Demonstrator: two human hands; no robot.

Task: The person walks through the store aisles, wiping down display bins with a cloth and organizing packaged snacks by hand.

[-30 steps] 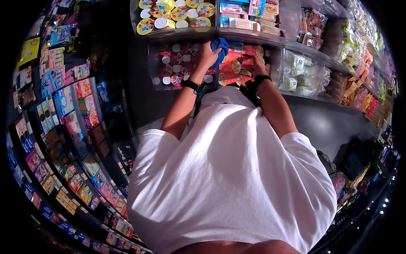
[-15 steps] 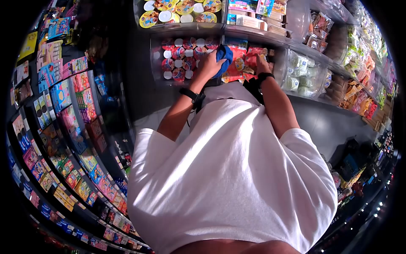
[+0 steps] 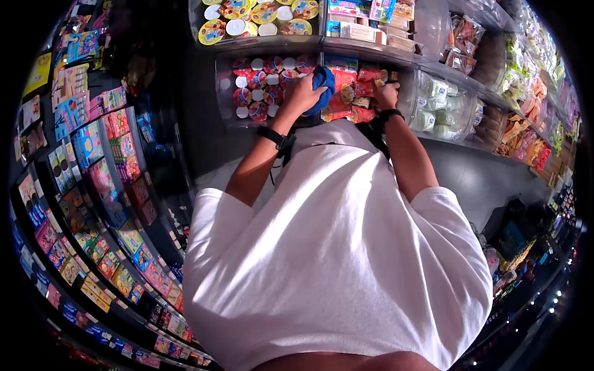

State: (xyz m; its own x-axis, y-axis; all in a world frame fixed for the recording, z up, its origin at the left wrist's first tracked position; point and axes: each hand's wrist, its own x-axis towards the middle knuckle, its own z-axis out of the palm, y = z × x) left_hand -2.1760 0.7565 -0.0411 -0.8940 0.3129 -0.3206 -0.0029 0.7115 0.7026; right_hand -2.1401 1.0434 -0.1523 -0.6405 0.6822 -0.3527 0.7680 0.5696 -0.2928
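A bunched blue cloth (image 3: 322,86) is in my left hand (image 3: 302,96), whose fingers are wrapped round it. This hand is over the divider between a clear bin of small red and white cups (image 3: 257,89) and a bin of red snack packets (image 3: 343,99). My right hand (image 3: 387,94) is at the right side of the packet bin, its fingers curled beside a red packet (image 3: 370,83). Whether the fingers grip that packet is too small to tell.
Behind are bins of yellow-lidded cups (image 3: 263,12) and boxed sweets (image 3: 359,31). To the right stands a bin of pale green packets (image 3: 439,102). Racks of colourful packages (image 3: 124,148) line the left side. The bins have clear raised walls.
Over the last second, my right hand has shifted slightly right and its fingers have curled in. My left hand still holds the cloth near the divider. The view has moved a little.
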